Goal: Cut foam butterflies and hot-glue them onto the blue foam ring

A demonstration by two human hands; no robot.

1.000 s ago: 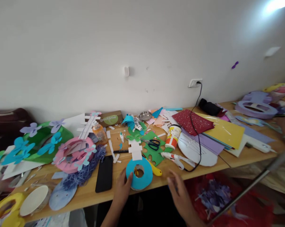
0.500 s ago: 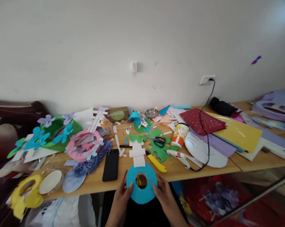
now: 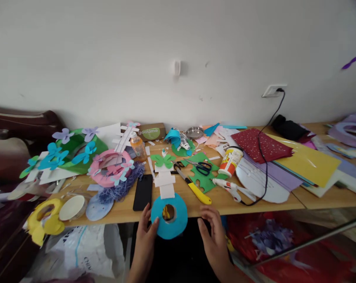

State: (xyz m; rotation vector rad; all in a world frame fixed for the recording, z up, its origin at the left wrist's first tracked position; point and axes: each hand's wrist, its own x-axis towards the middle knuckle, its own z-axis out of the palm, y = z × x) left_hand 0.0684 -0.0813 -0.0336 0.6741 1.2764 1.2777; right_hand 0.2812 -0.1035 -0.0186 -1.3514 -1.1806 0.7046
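Note:
A bright blue ring (image 3: 178, 226) with a round hole is held over the table's front edge. My left hand (image 3: 145, 236) grips its left rim, thumb on top and fingers behind. My right hand (image 3: 214, 236) is apart from the ring, to its right, fingers spread and holding nothing. Just beyond the ring lie white paper pieces (image 3: 167, 191) with a green leaf-like cutout (image 3: 162, 160) above them. To their right rest a yellow-handled tool (image 3: 200, 194) and dark-handled scissors (image 3: 203, 168) on green scraps. A black phone (image 3: 142, 192) lies to the left.
A glue gun (image 3: 229, 189) with a black cord (image 3: 265, 157) plugged into the wall and a paper cup (image 3: 231, 161) are at right. Pink (image 3: 96, 173) and green (image 3: 77, 167) flowered rings, an orange bottle (image 3: 138, 147) and a white bowl (image 3: 73, 207) are at left.
My right hand has let go of the blue ring and opened away to the right. My left hand still holds the ring. The camera view has shifted slightly.

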